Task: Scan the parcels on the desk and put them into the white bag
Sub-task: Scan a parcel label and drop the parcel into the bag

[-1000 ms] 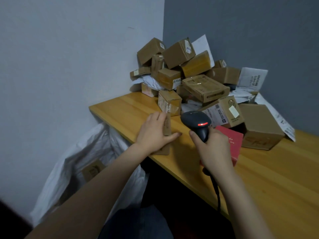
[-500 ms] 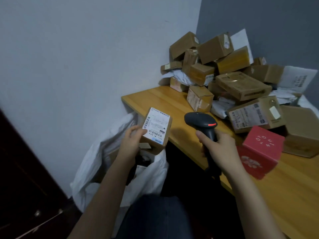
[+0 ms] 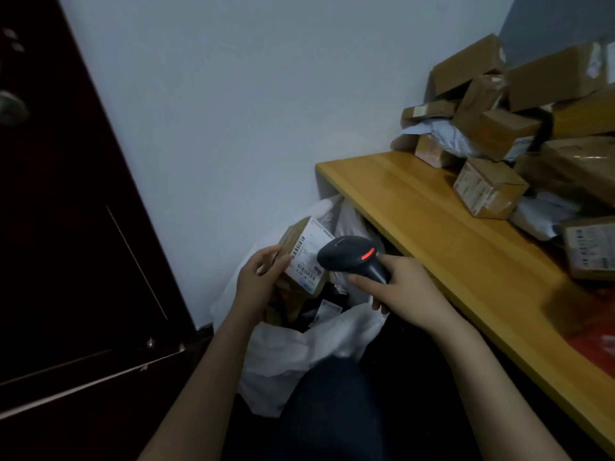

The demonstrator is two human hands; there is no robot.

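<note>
One parcel (image 3: 292,235), pinched by left hand (image 3: 258,282) over white bag (image 3: 293,351), presents label (image 3: 309,257) to barcode scanner (image 3: 349,257) at 3 o'clock, right hand (image 3: 409,291) curled round its grip.

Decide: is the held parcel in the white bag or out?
Out: the left hand grips the parcel above the white bag, beside the scanner in the right hand.

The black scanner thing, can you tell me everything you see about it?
The scanner is dark, smooth plastic by its look, with a rounded head and a handle. A red light glows on top of the head. The right hand grips the handle. Its head points left at the white label of the parcel, above the white bag.
</note>
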